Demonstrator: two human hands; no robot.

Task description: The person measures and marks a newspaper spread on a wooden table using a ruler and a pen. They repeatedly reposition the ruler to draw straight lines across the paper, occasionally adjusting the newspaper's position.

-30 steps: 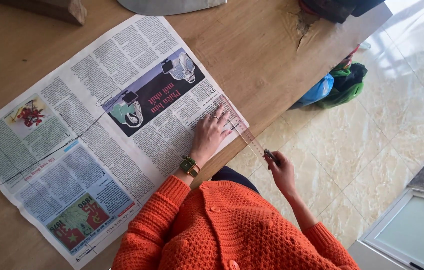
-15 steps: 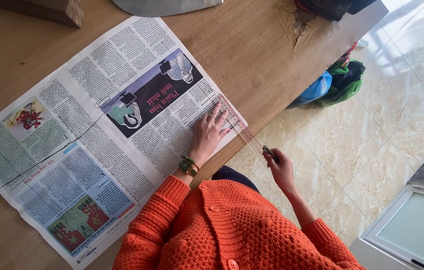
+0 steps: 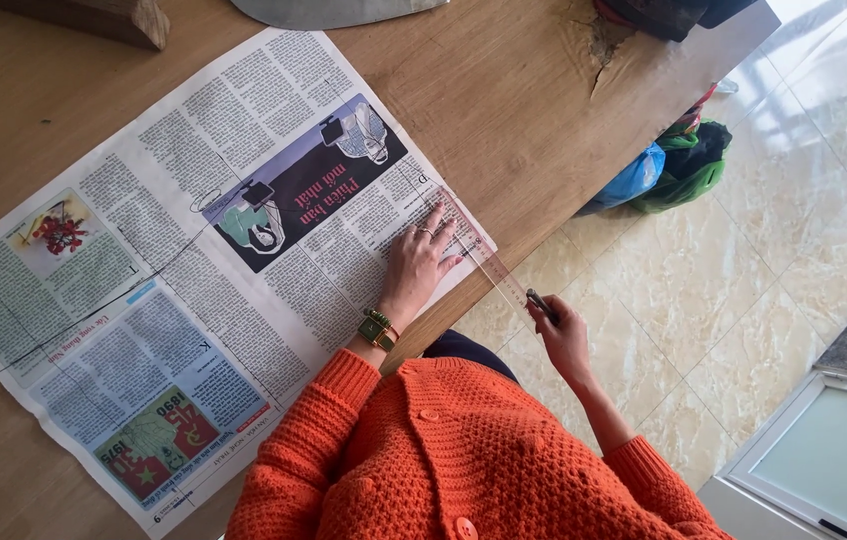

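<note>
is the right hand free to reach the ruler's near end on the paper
Probably yes: the right hand, holding a pen, is beside the ruler, with nothing between; the left hand pins its far part.

Wooden table (image 3: 504,90) with cracked edge, glossy beige marble tile floor (image 3: 744,290), bright daylight, white-framed glass panel (image 3: 824,470)

Left hand (image 3: 416,262) flat, palm down, fingers spread, forearm reaching forward in orange sleeve. Right hand (image 3: 564,335) lower right, off counter edge, fingers curled in closed pinch, elbow bent, wrist straight.
</note>
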